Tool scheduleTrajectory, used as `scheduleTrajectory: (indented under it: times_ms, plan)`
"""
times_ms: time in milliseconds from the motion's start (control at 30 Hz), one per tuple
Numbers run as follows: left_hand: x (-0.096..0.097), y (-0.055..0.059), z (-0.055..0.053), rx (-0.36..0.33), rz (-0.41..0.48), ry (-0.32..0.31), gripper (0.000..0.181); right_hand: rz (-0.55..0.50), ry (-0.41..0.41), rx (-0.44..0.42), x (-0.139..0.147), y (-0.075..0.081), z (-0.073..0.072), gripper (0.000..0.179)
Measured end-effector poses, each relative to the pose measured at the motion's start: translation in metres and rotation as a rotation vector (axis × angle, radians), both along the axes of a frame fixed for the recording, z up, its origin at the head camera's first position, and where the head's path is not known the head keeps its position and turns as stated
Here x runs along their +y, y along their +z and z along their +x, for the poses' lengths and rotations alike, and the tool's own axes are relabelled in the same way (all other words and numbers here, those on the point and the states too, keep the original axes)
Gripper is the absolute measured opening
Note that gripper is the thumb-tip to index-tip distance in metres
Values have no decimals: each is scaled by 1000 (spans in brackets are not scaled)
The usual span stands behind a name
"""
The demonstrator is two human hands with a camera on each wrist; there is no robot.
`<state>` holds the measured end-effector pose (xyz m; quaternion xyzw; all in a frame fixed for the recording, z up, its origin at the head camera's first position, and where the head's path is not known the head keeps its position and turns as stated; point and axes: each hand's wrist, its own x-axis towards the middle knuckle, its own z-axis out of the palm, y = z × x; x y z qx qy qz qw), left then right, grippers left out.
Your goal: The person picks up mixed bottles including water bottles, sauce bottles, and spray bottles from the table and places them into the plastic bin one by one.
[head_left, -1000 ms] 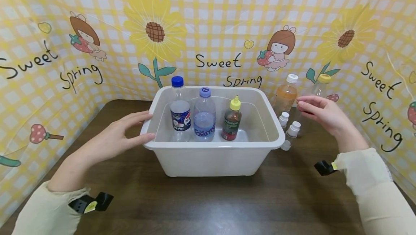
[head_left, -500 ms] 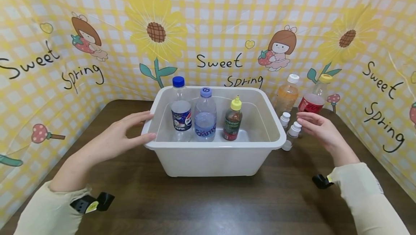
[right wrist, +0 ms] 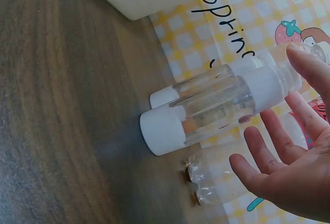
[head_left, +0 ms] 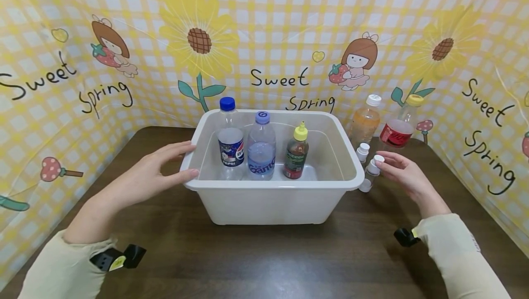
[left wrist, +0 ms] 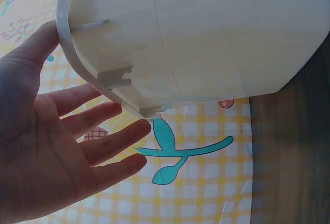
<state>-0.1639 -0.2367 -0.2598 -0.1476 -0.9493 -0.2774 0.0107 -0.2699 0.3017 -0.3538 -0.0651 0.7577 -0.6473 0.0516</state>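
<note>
Dark wood-grain tabletop (head_left: 256, 262). Yellow-check printed cloth (head_left: 285, 28) behind the bin and on both sides of it. The white bin (head_left: 270, 202) is your landmark — three bottles stand inside: Pepsi bottle (head_left: 230, 149), purple-capped bottle (head_left: 261, 152), yellow-tipped sauce bottle (head_left: 295, 156).

Just right of the bin is the near small white-capped bottle (head_left: 372, 175), with your right grip (head_left: 400, 172) at its cap: thumb on one side, fingers on the other, spread loosely, not closed around it. Can't tell if skin touches the cap. The second small bottle (head_left: 362, 152) is beside it, right by the bin; orange drink bottle (head_left: 365, 122) and red-labelled bottle (head_left: 396, 133) are off the bin's back right.

Your left grip (head_left: 159, 166) touches the bin's left rim — thumb and fingers spread, not clasping it.
</note>
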Motion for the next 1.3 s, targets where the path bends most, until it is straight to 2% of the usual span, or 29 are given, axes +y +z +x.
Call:
scheduleTrajectory:
  times_ms: [100, 200, 300, 400, 733, 867, 1033, 1300]
  plan:
    - [0, 0, 0, -1, 0, 2, 65, 39, -18, -18, 0, -2, 0, 27]
    - [0, 0, 0, -4, 2, 4, 65, 75, -28, -21, -1, -4, 0, 23]
    - [0, -1, 0, -6, 2, 6, 66, 38, -35, -25, -2, -5, 1, 17]
    - [0, -1, 0, -5, 2, 4, 66, 4, -39, -26, -4, -5, 1, 18]
    - [0, -1, 0, -7, 0, 6, 66, 58, -36, -53, -2, -2, 2, 18]
    - [0, -1, 0, -5, 1, 3, 66, 39, -31, -50, 0, -1, 1, 18]
    - [0, -1, 0, -7, -2, 7, 66, -33, -9, -35, 0, 3, 2, 20]
    - [0, 0, -1, -3, -7, 13, 66, 44, -16, -14, -3, 15, 3, 18]
